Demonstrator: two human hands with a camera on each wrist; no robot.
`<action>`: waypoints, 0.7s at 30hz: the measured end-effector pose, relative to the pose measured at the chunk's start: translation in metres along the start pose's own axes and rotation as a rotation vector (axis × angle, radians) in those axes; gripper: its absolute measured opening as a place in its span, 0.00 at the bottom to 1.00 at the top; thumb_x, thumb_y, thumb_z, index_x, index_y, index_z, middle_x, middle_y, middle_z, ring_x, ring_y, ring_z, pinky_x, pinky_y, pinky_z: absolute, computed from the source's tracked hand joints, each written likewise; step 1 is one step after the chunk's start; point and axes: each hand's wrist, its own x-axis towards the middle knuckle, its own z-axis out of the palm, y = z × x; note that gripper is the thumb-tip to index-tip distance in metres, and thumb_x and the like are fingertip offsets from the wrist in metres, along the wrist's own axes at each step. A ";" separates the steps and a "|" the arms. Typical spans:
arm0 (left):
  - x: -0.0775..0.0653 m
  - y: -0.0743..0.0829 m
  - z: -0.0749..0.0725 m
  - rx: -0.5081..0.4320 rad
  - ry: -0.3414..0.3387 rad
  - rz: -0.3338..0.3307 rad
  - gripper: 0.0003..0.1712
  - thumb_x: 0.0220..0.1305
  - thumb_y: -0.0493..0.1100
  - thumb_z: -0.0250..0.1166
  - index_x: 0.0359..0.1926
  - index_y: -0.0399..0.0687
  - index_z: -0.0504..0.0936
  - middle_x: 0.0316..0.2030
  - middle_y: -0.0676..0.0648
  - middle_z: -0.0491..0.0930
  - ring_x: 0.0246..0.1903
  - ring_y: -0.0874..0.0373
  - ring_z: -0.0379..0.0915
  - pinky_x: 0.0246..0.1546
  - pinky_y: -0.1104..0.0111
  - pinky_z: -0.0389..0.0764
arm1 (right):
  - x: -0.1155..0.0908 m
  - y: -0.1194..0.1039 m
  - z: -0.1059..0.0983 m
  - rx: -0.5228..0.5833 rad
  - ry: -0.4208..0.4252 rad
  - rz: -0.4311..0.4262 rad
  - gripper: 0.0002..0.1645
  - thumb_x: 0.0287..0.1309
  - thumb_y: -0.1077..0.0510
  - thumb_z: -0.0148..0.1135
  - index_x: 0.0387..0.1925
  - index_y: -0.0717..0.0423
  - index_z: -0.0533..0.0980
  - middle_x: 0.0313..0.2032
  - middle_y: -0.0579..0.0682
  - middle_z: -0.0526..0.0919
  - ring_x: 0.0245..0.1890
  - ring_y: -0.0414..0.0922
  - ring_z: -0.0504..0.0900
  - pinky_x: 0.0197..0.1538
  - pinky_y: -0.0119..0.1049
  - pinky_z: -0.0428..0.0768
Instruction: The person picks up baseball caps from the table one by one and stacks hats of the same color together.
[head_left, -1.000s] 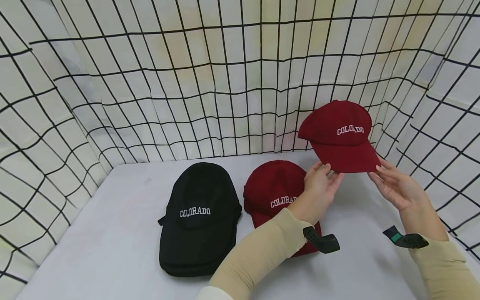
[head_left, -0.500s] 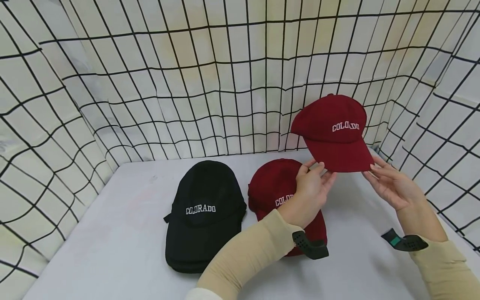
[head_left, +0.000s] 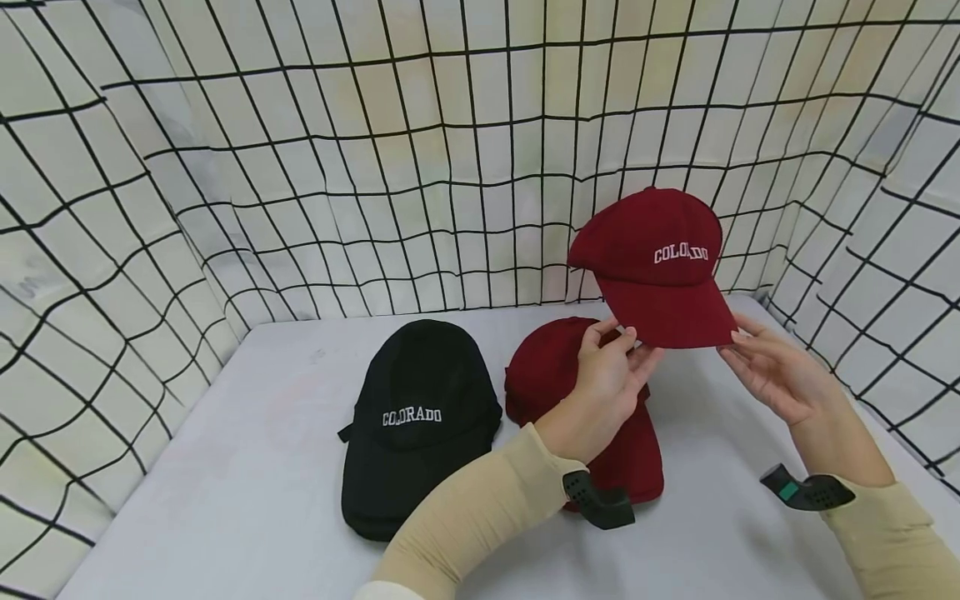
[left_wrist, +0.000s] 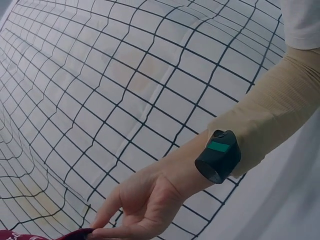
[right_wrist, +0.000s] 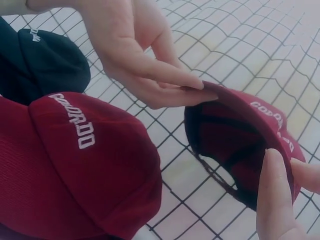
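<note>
A dark red baseball cap (head_left: 652, 242) with white COLORADO lettering is held up off the table, its brim tilted toward me. My left hand (head_left: 600, 379) pinches the brim's left edge between thumb and fingers. At the brim's right corner, my right hand (head_left: 776, 367) pinches it the same way. The right wrist view looks into the cap's underside, with the rear strap opening showing. Below and behind my left forearm lies a second red cap (head_left: 540, 367), its lettering mostly covered. A black COLORADO cap (head_left: 420, 417) lies left of it, partly behind my left sleeve.
The caps lie on a white-covered table (head_left: 247, 467). White walls with a black grid (head_left: 450, 167) enclose the back and both sides. The right wall stands close beside my right hand. Black bands (head_left: 600, 500) sit on both wrists.
The held red cap has shifted left and slightly up, with both hands still pinching its brim. The view has turned a little left, so the table caps appear farther right.
</note>
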 end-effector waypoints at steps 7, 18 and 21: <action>-0.001 0.009 -0.012 0.029 -0.017 0.008 0.14 0.76 0.28 0.54 0.56 0.45 0.71 0.51 0.40 0.77 0.49 0.45 0.79 0.58 0.50 0.78 | 0.005 0.005 0.003 -0.017 -0.012 0.014 0.21 0.78 0.69 0.41 0.59 0.60 0.78 0.54 0.58 0.81 0.52 0.52 0.84 0.55 0.41 0.81; -0.003 0.024 -0.029 0.061 -0.045 0.000 0.14 0.76 0.28 0.53 0.56 0.46 0.70 0.50 0.41 0.77 0.48 0.48 0.80 0.60 0.51 0.77 | 0.015 0.010 0.006 -0.003 -0.006 0.053 0.18 0.78 0.69 0.42 0.56 0.63 0.77 0.54 0.58 0.80 0.53 0.51 0.83 0.58 0.41 0.79; -0.005 0.030 -0.034 0.081 -0.053 -0.005 0.14 0.76 0.29 0.53 0.56 0.48 0.70 0.50 0.42 0.77 0.47 0.49 0.79 0.60 0.52 0.77 | 0.019 0.011 0.007 -0.015 0.014 0.068 0.18 0.78 0.68 0.43 0.55 0.62 0.79 0.54 0.57 0.81 0.53 0.50 0.84 0.58 0.40 0.79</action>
